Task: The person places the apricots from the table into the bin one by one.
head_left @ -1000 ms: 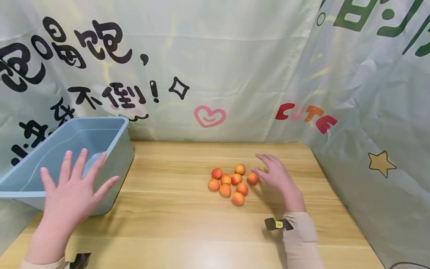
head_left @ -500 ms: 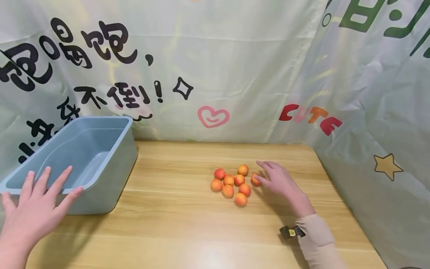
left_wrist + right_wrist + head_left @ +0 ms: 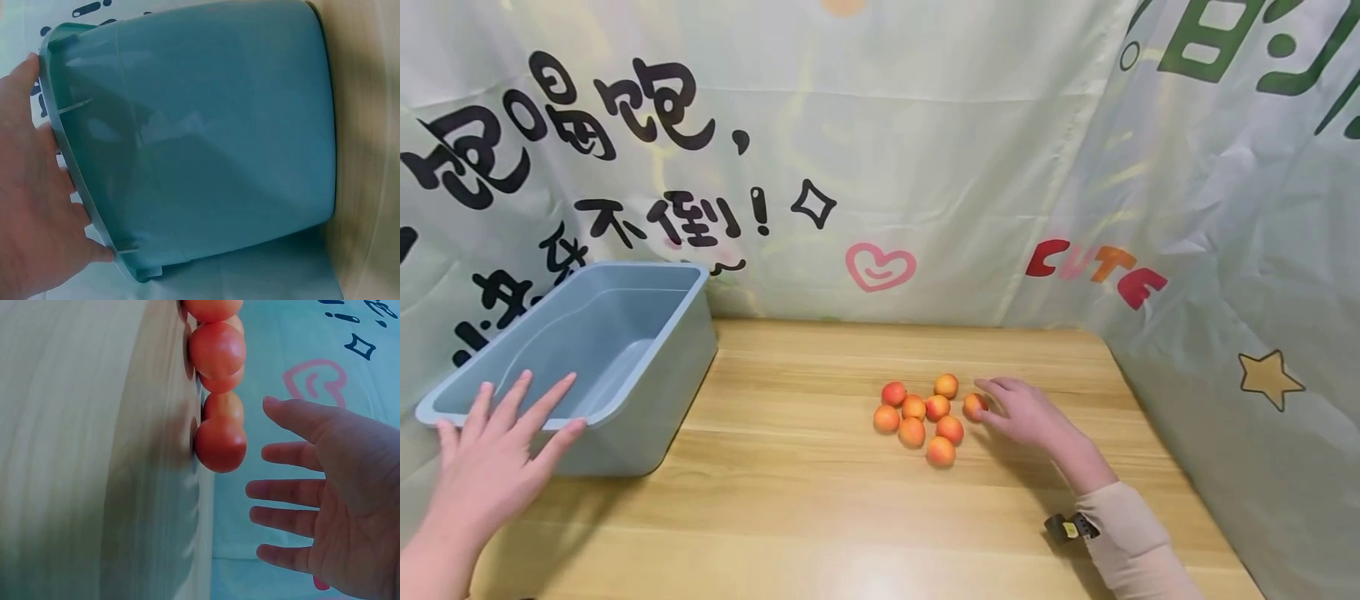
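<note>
My left hand [image 3: 493,475] lies at the near rim of a blue-grey plastic bin [image 3: 673,400], fingers spread and straight across the edge. The left wrist view shows its fingertips along the rim of the bin [image 3: 206,137]. On the table's right half, several small orange-red fruits like apricots [image 3: 912,432] sit in a loose cluster. My right hand [image 3: 1033,417] is just right of the rightmost apricot [image 3: 973,406], thumb and fingers extended around its side. In the right wrist view, the right hand [image 3: 337,500] shows straight, parted fingers beside the nearest apricot [image 3: 220,445], holding nothing.
The bin stands at the table's left, its inside bare where visible. A wooden table [image 3: 775,517] spans the front. Printed fabric [image 3: 955,167] hangs along the back and right edges. A black device [image 3: 1070,528] is strapped on the right wrist.
My left hand has moved left and down from over the bin to its near rim. My right hand has lowered slightly beside the rightmost apricot. The head view has shifted a little.
</note>
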`<state>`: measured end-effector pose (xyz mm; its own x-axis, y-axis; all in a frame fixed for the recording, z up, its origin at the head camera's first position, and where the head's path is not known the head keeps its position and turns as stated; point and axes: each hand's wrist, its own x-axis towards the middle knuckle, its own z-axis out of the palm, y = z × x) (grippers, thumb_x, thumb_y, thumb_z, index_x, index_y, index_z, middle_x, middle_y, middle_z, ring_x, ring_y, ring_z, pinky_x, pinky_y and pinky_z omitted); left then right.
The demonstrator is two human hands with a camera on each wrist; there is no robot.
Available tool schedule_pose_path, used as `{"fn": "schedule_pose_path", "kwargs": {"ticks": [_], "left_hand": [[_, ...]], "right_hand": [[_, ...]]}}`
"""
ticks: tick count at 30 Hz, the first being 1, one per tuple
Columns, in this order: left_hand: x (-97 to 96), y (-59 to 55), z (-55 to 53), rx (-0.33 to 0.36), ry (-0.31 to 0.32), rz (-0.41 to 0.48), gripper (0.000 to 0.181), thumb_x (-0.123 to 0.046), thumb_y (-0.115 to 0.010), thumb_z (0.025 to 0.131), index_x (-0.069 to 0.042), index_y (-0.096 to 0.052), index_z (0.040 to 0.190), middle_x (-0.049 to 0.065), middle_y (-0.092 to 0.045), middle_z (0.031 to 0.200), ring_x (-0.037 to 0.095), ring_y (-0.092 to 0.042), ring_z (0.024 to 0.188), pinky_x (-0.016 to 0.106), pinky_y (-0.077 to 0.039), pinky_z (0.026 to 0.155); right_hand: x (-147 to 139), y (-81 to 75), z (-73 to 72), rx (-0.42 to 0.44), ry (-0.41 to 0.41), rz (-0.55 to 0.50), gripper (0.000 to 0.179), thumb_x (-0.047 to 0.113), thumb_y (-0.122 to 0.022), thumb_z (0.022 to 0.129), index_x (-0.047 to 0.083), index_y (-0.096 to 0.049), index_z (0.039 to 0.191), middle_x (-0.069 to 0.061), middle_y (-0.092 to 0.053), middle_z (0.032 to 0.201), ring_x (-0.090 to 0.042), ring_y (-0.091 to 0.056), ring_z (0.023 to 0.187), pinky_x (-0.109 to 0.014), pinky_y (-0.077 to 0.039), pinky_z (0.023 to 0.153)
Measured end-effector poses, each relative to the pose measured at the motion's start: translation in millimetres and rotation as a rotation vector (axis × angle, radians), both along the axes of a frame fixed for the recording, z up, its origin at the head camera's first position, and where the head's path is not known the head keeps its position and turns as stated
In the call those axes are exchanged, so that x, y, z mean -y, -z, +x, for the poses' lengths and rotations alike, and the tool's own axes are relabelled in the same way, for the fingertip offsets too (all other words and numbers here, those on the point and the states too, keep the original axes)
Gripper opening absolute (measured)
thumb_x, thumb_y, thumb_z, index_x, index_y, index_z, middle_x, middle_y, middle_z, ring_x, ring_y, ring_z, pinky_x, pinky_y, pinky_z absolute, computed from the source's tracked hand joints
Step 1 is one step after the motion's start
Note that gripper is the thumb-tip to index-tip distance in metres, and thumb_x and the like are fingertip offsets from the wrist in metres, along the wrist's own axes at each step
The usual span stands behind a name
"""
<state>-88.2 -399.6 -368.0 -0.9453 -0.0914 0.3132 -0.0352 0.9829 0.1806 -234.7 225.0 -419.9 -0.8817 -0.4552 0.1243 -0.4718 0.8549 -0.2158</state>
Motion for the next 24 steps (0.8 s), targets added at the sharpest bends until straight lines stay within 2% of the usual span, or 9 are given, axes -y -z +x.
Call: {"fn": "schedule_pose_path", "kwargs": {"ticks": [5, 10, 18, 24], "left_hand": [[4.4, 1.7, -8.3, -0.018, 0.042, 0.001, 0.065, -0.05, -0.048, 0.098, -0.038, -0.019, 0.155, 0.02, -0.006, 0.163, 0.047, 0.015, 0.148, 0.077, 0.021, 0.103], [6.1, 1.1, -13.8, -0.015, 0.067, -0.017, 0.064, -0.049, -0.047, 0.099, -0.038, -0.019, 0.155, 0.021, -0.006, 0.163, 0.048, 0.014, 0.148, 0.077, 0.021, 0.102], [4.3, -4.1, -15.6, 0.022, 0.084, -0.033, 0.064, -0.05, -0.046, 0.099, -0.038, -0.018, 0.155, 0.021, -0.002, 0.163, 0.051, 0.013, 0.146, 0.079, 0.02, 0.102], [4.0, -4.8, -16.3, 0.033, 0.085, -0.03, 0.064, -0.05, -0.046, 0.099, -0.039, -0.018, 0.155, 0.019, 0.0, 0.163, 0.051, 0.014, 0.146, 0.079, 0.02, 0.1]], "right_hand": [[-0.8, 1.8, 0.3, 0.032, -0.023, 0.009, 0.057, 0.039, -0.065, 0.092, 0.003, -0.055, 0.136, -0.025, -0.061, 0.129, -0.043, -0.058, 0.119, -0.057, -0.046, 0.101], [-0.6, 3.4, -2.1, 0.032, -0.066, 0.028, 0.055, 0.032, -0.07, 0.089, 0.003, -0.057, 0.133, -0.023, -0.064, 0.124, -0.039, -0.062, 0.114, -0.053, -0.05, 0.098], [1.9, 3.6, -5.0, 0.057, -0.079, 0.035, 0.057, 0.026, -0.074, 0.085, 0.004, -0.056, 0.135, -0.024, -0.065, 0.123, -0.039, -0.063, 0.111, -0.053, -0.051, 0.095], [5.5, 2.7, -7.9, 0.036, -0.084, 0.048, 0.054, 0.02, -0.076, 0.083, 0.003, -0.058, 0.132, -0.024, -0.066, 0.121, -0.039, -0.064, 0.108, -0.052, -0.052, 0.093]]}}
